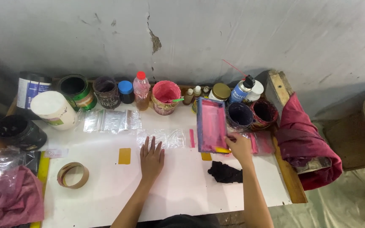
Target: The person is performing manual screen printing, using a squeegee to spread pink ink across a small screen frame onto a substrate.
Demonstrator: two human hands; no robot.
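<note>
Pink ink apparently fills bucket (pixel 166 96) behind right hand (pixel 240 148).

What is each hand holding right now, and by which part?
The right hand grips the pink-stained framed screen at its near bottom corner, tilting it up off the table. The left hand holds nothing; it rests flat, fingers spread, beside a clear plastic bag.

A screen-printing workshop: ink tubs (pixel 165 97), pink-stained screen frame (pixel 211 124), worktable (pixel 106 198).
</note>
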